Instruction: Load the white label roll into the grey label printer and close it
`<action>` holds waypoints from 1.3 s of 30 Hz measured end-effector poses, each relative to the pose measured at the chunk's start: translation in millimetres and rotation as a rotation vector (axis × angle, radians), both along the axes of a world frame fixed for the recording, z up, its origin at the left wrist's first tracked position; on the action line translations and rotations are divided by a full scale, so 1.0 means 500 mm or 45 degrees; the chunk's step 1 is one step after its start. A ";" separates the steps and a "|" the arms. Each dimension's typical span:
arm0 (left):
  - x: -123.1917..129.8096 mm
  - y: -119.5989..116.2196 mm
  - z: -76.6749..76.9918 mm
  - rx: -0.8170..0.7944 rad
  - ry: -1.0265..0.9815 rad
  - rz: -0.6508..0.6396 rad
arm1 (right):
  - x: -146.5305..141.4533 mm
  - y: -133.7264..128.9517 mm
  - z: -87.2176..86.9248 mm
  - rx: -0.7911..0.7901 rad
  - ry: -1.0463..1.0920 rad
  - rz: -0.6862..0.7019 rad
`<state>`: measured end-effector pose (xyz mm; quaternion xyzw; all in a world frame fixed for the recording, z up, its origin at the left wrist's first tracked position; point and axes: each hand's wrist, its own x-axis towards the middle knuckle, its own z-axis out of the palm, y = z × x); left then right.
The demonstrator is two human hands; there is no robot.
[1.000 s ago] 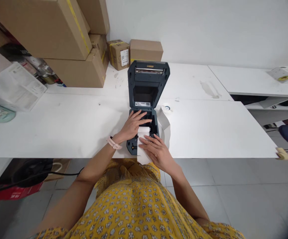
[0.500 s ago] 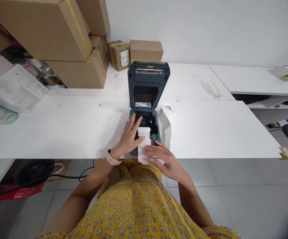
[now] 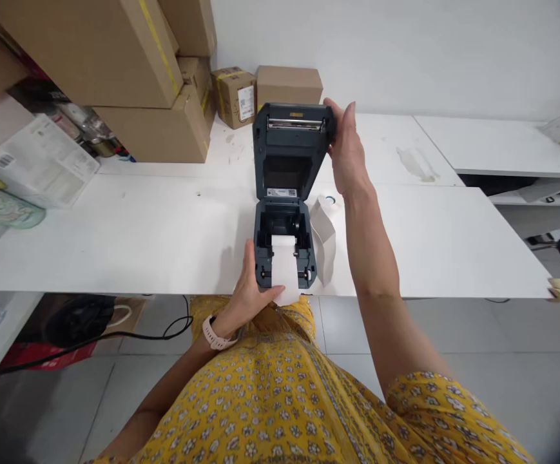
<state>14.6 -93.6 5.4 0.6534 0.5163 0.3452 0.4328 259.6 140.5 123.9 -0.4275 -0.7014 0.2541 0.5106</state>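
Observation:
A dark label printer (image 3: 261,258) stands with its lid (image 3: 263,158) raised. A white label strip (image 3: 284,264) runs from its bay out over the front edge. My left hand (image 3: 248,293) is at the printer's front left corner, fingers along its side and thumb on the strip's lower end. My right hand (image 3: 350,151) grips the lid's upper right edge; some of its fingers are hidden behind the lid. Beside the printer's right side lies a loose, curled strip of white paper (image 3: 325,245).
Cardboard boxes (image 3: 151,132) are stacked at the back left, with smaller ones (image 3: 289,84) behind the lid. A white package (image 3: 52,161) and a green can (image 3: 9,206) stand at the far left. A black cable (image 3: 115,335) hangs below the white table (image 3: 164,245).
My right hand has gone from the label strip up to the lid's right edge. My left hand has drawn back from inside the printer to its front left corner.

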 end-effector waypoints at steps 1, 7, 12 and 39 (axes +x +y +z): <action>0.000 -0.003 -0.001 -0.016 -0.019 0.016 | -0.011 -0.001 0.003 -0.056 0.059 -0.010; -0.001 -0.012 -0.014 -0.007 -0.090 0.054 | -0.048 -0.194 -0.039 0.164 0.154 -0.193; -0.011 -0.011 -0.030 0.040 -0.230 0.026 | -0.062 -0.378 -0.118 0.241 0.064 -0.117; -0.009 0.013 0.014 -0.153 -0.355 0.122 | -0.075 -0.486 -0.273 -0.532 0.156 -0.105</action>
